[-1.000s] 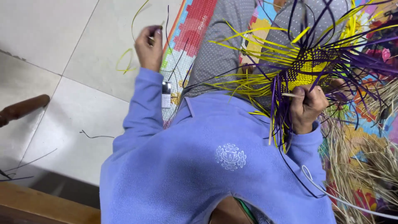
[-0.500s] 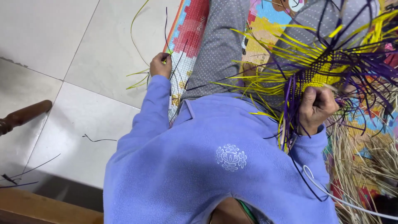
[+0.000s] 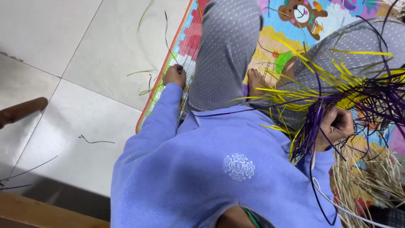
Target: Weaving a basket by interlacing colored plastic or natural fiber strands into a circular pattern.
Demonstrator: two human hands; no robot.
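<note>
So the right hand is curled shut around a half-woven basket piece made of yellow and purple strips, gripping it at the dense woven part with the fingers wrapped in and the thumb side up. The woven bit sits right in that fist, over the person's lap and the grey trouser legs. Loose strip ends fan out from the hand in every direction, mostly up and away to the far side, with a few purple ones trailing down past the wrist toward the blue sweater.

The left hand is way off from all that, down at the edge of the colourful play mat, fingers bunched together and pressed low where mat meets tile. It looks like it's pinching at something thin there, but I honestly can't tell if there's a strip in it. A few stray strips lie on the tile floor just beyond its fingertips.

My read on handling: the whole thing looks very light, and the strips look springy and flat, probably a bit slick. Grabbing loose ends would just bend them, so the tight woven centre is the sensible place to hold. A pile of straw-coloured fibre sits below the right hand.
</note>
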